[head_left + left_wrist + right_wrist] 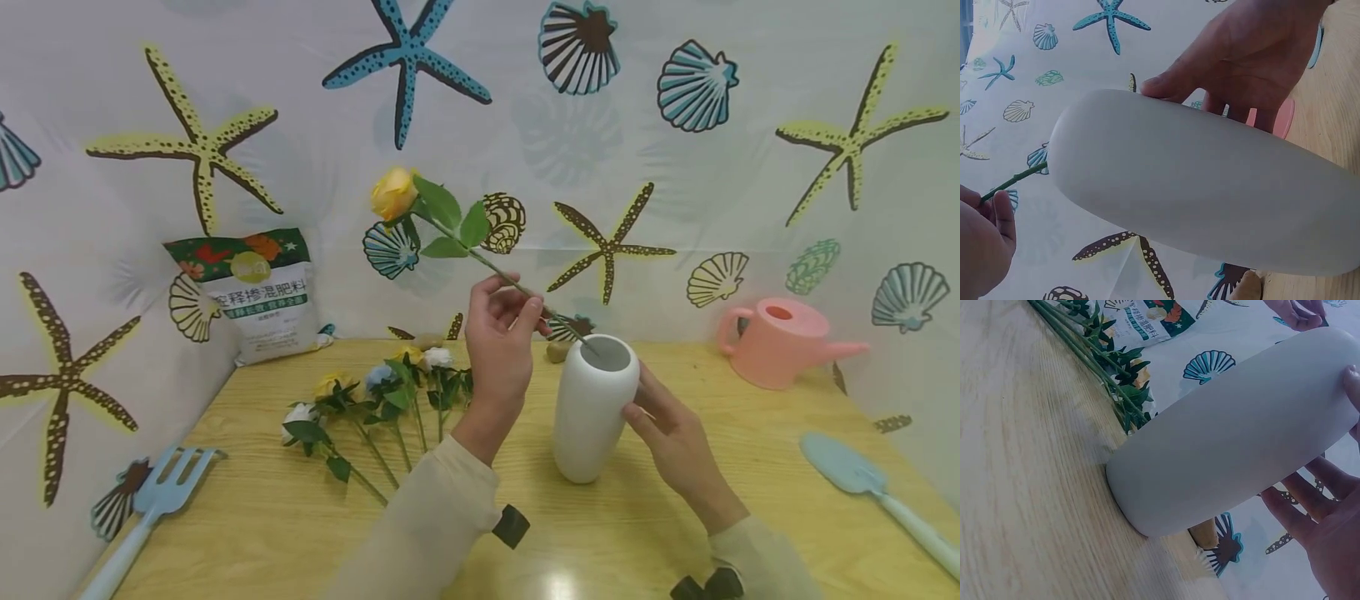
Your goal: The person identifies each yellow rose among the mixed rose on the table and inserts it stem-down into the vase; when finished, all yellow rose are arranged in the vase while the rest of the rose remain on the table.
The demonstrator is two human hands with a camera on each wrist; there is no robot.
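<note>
In the head view a yellow rose (393,193) with green leaves slants up to the left. My left hand (498,358) pinches its stem between thumb and fingers, and the stem's lower end enters the mouth of a white vase (592,417). The left wrist view shows the green stem (1022,175) running to the vase's top. My right hand (678,450) holds the vase's right side, thumb in front and fingers behind. In the right wrist view the vase (1235,437) stands with its base on the wooden table (1029,487). Its inside is mostly hidden.
Several white, yellow and blue flowers (382,400) lie left of my left arm. A fertilizer bag (273,308) leans at the back left, a blue fork (168,483) lies before it. To the right are a pink watering can (780,350) and blue trowel (843,462). Stones sit behind the vase.
</note>
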